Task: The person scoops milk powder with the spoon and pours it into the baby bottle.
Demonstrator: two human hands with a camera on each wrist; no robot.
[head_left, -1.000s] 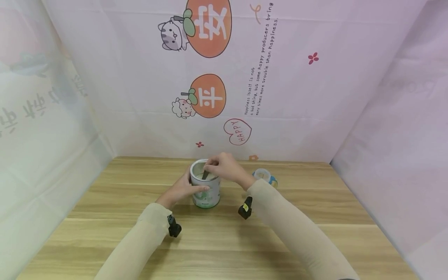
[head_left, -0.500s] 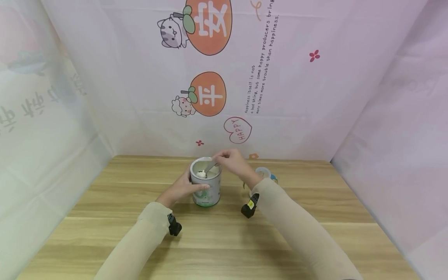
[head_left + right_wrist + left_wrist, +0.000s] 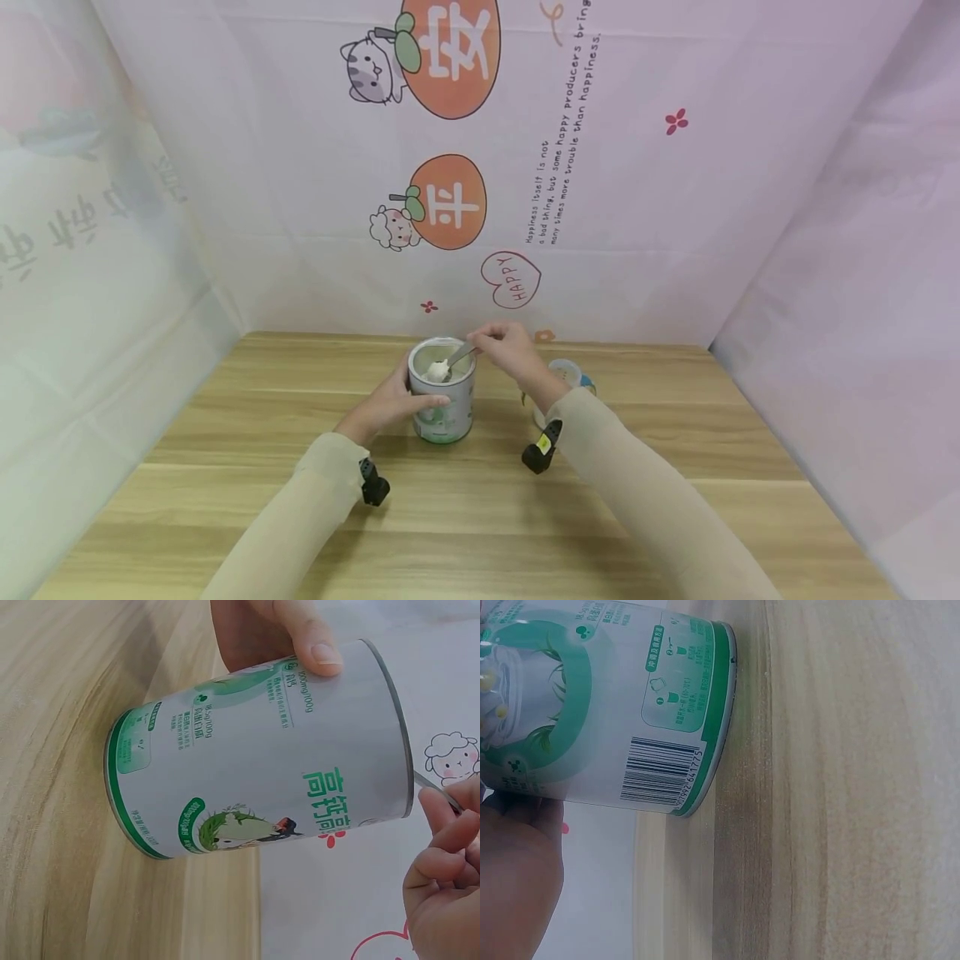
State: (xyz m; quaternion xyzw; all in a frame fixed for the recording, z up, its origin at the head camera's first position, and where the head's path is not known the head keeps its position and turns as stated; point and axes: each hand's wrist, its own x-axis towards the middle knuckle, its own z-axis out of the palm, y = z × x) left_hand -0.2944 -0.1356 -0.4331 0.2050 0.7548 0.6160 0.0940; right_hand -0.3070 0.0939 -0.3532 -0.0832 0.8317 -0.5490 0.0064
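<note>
A milk powder can (image 3: pixel 444 423), white with green print, stands upright and uncovered on the wooden table. My left hand (image 3: pixel 388 406) grips its near left side, thumb across the front; the left wrist view shows the can's barcode side and part of that hand (image 3: pixel 517 877). Over the opening, my right hand (image 3: pixel 512 347) pinches a metal spoon (image 3: pixel 462 352) by the handle. The spoon's bowl carries a heap of white powder (image 3: pixel 437 370) at the can's mouth. In the right wrist view, the fingers (image 3: pixel 450 855) hold the handle just past the rim; the bowl is hidden there.
Behind my right wrist stands a cup (image 3: pixel 564 372) with a clear top and blue and yellow side parts, partly covered by the sleeve. The wooden table (image 3: pixel 465 533) meets a printed cloth backdrop (image 3: pixel 637 275) behind the can, with cloth walls at both sides.
The right hand has moved slightly right and drawn the spoon up from inside the can; its bowl now shows heaped with white powder. The left hand and the can have stayed put.
</note>
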